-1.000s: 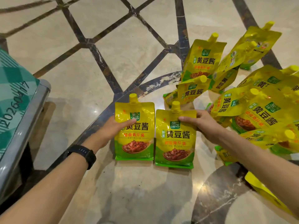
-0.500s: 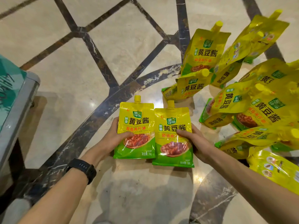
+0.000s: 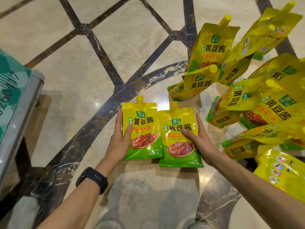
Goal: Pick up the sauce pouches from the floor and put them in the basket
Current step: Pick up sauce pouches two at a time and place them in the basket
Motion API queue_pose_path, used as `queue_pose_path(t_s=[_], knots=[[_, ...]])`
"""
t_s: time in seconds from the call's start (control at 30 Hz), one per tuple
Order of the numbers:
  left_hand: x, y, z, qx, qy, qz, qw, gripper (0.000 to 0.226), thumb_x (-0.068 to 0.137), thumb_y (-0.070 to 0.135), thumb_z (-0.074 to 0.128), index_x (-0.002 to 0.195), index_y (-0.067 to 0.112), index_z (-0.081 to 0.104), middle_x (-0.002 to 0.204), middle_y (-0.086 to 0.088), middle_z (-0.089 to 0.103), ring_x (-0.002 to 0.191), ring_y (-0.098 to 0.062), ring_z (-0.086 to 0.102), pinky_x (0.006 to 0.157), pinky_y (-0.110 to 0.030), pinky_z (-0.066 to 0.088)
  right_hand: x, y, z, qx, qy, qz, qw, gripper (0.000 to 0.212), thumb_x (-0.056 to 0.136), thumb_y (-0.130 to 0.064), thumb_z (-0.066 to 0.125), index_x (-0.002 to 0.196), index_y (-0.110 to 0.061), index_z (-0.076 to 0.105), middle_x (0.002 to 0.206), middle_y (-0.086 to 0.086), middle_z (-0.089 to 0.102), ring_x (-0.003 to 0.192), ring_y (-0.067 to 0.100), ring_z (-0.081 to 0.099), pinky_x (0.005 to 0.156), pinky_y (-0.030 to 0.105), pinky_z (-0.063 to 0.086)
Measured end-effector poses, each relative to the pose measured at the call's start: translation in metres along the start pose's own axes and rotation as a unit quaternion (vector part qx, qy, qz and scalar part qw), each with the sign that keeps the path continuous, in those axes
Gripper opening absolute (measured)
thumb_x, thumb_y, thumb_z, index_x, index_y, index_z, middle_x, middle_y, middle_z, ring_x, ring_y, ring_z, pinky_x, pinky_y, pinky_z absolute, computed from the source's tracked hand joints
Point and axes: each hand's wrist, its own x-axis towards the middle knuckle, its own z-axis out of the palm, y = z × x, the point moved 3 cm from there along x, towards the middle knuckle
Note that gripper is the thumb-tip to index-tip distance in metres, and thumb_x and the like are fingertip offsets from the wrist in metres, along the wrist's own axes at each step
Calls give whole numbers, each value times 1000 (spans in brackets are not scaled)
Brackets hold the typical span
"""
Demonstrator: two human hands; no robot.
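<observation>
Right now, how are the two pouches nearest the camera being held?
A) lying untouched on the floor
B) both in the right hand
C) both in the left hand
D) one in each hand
D: the left hand grips the left pouch and the right hand grips the right pouch, thumbs across their fronts.

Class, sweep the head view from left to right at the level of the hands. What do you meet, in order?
basket → left hand → left pouch, held by that hand → right pouch, held by the other → right hand → pile of pouches on the floor
</observation>
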Motion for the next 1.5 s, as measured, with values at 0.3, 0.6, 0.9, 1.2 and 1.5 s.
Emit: queue_pose_path(t_s=[0.3,0.6,0.9,1.2,1.5], knots=[[7,-10,-9,30,-19,56,998,66,104,26,48,144,68,15,161,18,28,145,-15,37,111,-54,42,-12,-15,0,-210,-25,-147,966,41,98,-14,60,132,-36,60,131,-14,62,122,10,59,97,28,53],[12,-3,-8,37,-79,26,996,20,102,20,51,117,33,55,130,14,55,122,-20,59,78,-22,57,-11,-1,-13,-36,-73,29,996,73,62,-10,85,129,-31,64,123,0,69,108,20,69,83,33,59],[10,4,-9,30,-86,5,996,62,72,21,86,124,34,55,135,18,48,129,-11,45,86,-9,45,-17,-15,-6,-38,-80,24,996,81,63,2,86,133,-31,61,125,3,68,105,25,70,83,39,60],[-71,158,-49,-14,-41,-30,999,81,53,49,94,124,42,58,122,24,62,114,-4,61,91,-33,55,-118,-163,6,-42,-62,-2,997,80,61,0,89,130,-33,63,120,-9,70,108,9,68,83,29,59],[-227,555,-115,-16,-27,14,999,64,68,0,84,120,26,59,116,25,63,96,23,56,71,0,45,-344,-502,8,-28,-21,-42,999,84,55,-1,92,126,-36,64,128,-7,66,100,16,71,80,32,59]])
